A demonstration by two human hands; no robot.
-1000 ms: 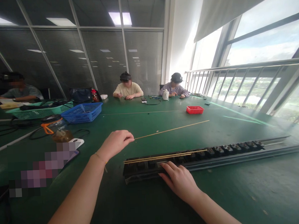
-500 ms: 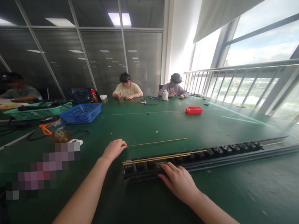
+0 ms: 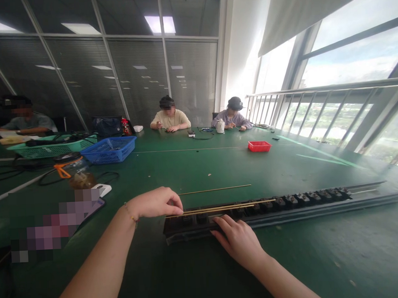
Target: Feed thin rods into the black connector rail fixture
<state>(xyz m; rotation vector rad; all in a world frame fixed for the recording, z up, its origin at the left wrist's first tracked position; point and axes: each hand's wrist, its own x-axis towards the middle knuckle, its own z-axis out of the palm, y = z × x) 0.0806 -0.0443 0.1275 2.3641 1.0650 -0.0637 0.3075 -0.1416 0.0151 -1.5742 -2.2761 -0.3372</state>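
A long black metal channel (image 3: 289, 222) lies across the table in front of me, with a row of small black fittings (image 3: 303, 198) along its inside. Two thin gold rods (image 3: 222, 208) rest lengthwise on its left half. At their left part, the thumb and finger of my left hand (image 3: 157, 202) are pinched together on a rod; the fingertips partly hide the contact. My right hand (image 3: 239, 240) grips the near side of the channel, fingers over the edge and thumb against the front. Behind the channel, a third thin gold rod (image 3: 217, 189) lies on the table.
A red tray (image 3: 259, 146) stands farther back. To the left are a blue basket (image 3: 109, 151), a green basket (image 3: 52, 150), a jar with an orange strap (image 3: 69, 167) and a small white device (image 3: 103, 189). Several people sit across the green table (image 3: 186, 169).
My left hand has let go of the rod behind the channel and moved right and nearer, onto the rods on the channel. My right hand has stayed put.
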